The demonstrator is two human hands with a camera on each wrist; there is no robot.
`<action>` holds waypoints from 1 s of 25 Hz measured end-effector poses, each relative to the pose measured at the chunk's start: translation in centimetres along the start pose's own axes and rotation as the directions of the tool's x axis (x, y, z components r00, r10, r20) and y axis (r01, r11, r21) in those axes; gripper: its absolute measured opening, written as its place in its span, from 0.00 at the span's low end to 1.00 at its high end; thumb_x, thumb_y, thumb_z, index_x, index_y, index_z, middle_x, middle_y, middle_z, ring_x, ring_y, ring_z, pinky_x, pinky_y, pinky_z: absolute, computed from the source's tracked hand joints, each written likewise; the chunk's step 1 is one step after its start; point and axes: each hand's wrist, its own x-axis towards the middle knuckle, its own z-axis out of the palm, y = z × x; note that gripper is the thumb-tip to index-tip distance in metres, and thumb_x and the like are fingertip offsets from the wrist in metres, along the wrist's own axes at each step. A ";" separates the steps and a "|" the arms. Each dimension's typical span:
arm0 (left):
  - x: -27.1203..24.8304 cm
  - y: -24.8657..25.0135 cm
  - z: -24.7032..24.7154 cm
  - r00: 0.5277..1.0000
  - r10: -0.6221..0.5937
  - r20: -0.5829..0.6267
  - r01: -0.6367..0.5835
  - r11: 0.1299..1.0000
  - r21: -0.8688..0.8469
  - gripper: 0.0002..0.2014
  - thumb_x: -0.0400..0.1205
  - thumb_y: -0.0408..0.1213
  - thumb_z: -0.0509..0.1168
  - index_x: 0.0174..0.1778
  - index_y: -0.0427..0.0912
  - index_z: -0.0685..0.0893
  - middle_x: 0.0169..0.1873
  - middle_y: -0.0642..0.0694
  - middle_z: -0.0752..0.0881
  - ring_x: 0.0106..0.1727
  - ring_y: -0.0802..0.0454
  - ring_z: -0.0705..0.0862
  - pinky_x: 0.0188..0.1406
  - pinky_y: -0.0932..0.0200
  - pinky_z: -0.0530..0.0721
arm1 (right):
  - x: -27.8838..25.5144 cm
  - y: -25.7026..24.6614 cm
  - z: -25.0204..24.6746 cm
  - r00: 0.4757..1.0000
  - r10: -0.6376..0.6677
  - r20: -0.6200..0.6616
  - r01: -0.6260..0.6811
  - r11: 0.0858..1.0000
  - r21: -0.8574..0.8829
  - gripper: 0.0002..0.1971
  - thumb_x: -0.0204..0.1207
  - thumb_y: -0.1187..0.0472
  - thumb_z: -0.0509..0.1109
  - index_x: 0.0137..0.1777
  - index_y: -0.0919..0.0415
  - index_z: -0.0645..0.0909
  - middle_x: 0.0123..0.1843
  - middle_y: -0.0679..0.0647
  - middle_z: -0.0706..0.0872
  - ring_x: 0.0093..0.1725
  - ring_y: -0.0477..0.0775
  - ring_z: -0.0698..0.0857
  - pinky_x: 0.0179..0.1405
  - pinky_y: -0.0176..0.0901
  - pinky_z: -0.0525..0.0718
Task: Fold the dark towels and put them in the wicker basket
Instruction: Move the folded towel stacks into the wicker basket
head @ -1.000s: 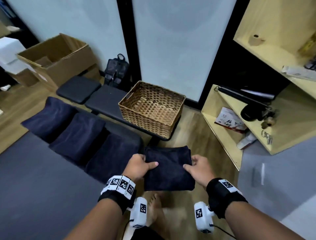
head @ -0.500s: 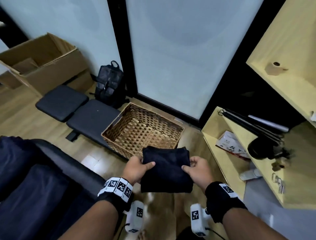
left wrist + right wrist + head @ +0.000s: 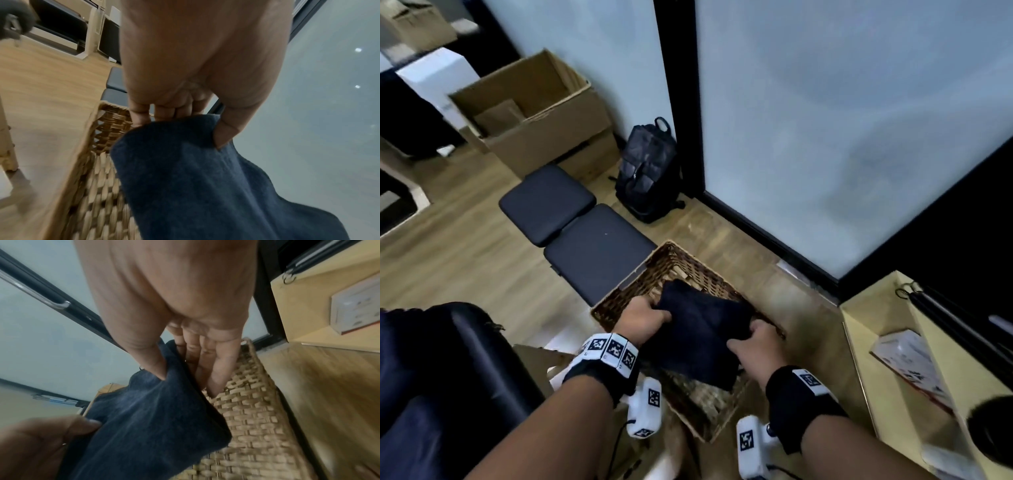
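Note:
A folded dark blue towel [image 3: 700, 334] hangs over the open wicker basket [image 3: 654, 270], held at both sides. My left hand [image 3: 642, 317] pinches its left edge, thumb on top [image 3: 225, 131] and fingers beneath. My right hand [image 3: 755, 344] pinches the right edge the same way, thumb [image 3: 152, 360] pressed into the cloth. The towel [image 3: 205, 186] is level with the basket rim [image 3: 111, 108]; whether it touches the bottom is hidden. More dark towels [image 3: 410, 404] lie on the black padded surface at the lower left.
The basket stands on a black padded bench [image 3: 585, 246] over a wooden floor. A black backpack [image 3: 650, 168] and a cardboard box [image 3: 534, 109] stand by the wall behind. A light wooden shelf unit [image 3: 914, 359] rises close on the right.
Both hands have carried the folded towel forward from above the floor to over the basket and down to its rim. The view has swung away from the other towels.

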 end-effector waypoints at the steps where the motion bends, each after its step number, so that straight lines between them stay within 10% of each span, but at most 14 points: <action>1: 2.0 0.2 -0.1 1.000 -0.010 0.002 0.010 0.999 0.044 0.04 0.73 0.35 0.74 0.37 0.43 0.84 0.34 0.46 0.88 0.38 0.50 0.87 0.36 0.58 0.82 | 1.5 -0.2 0.9 0.999 0.043 0.007 -0.043 0.999 0.025 0.12 0.63 0.63 0.74 0.47 0.55 0.85 0.42 0.54 0.91 0.42 0.58 0.92 0.45 0.60 0.93; 9: 18.0 -1.5 1.8 1.000 0.007 0.008 -0.009 0.969 0.246 0.16 0.75 0.37 0.74 0.57 0.38 0.87 0.53 0.40 0.88 0.58 0.41 0.86 0.54 0.54 0.82 | 11.9 0.9 8.8 0.946 0.323 -0.019 -0.315 0.932 0.181 0.04 0.70 0.69 0.70 0.43 0.62 0.81 0.38 0.65 0.88 0.30 0.61 0.88 0.27 0.50 0.89; 14: 22.1 -3.2 3.7 0.998 0.044 -0.055 -0.024 0.947 0.319 0.14 0.78 0.35 0.67 0.58 0.36 0.86 0.55 0.33 0.88 0.59 0.35 0.85 0.55 0.53 0.81 | 18.7 3.4 13.1 0.938 0.347 0.003 -0.344 0.930 0.131 0.09 0.59 0.60 0.72 0.41 0.58 0.83 0.40 0.61 0.91 0.38 0.64 0.92 0.39 0.67 0.92; 19: 23.4 -2.5 5.2 0.997 0.033 -0.065 -0.007 0.928 0.371 0.13 0.78 0.33 0.63 0.56 0.33 0.83 0.55 0.30 0.87 0.59 0.32 0.85 0.57 0.48 0.82 | 20.7 3.4 13.7 0.917 0.396 0.046 -0.391 0.869 0.304 0.08 0.79 0.73 0.69 0.51 0.61 0.75 0.49 0.62 0.85 0.43 0.59 0.88 0.33 0.47 0.90; 21: 23.2 -2.5 5.5 0.996 0.076 -0.054 -0.042 0.886 0.462 0.17 0.78 0.32 0.62 0.64 0.34 0.78 0.58 0.30 0.85 0.62 0.31 0.82 0.60 0.46 0.81 | 21.6 3.7 13.9 0.921 0.387 0.045 -0.380 0.866 0.326 0.08 0.80 0.71 0.71 0.51 0.63 0.74 0.48 0.63 0.84 0.45 0.61 0.87 0.40 0.52 0.91; 25: 21.3 -3.3 8.0 0.920 0.381 0.091 -0.330 0.628 0.705 0.25 0.76 0.36 0.65 0.69 0.39 0.68 0.64 0.35 0.71 0.66 0.35 0.74 0.57 0.43 0.81 | 21.3 3.2 14.4 0.958 0.158 -0.241 -0.221 0.940 -0.262 0.09 0.78 0.56 0.74 0.46 0.61 0.79 0.49 0.63 0.89 0.50 0.66 0.89 0.46 0.50 0.84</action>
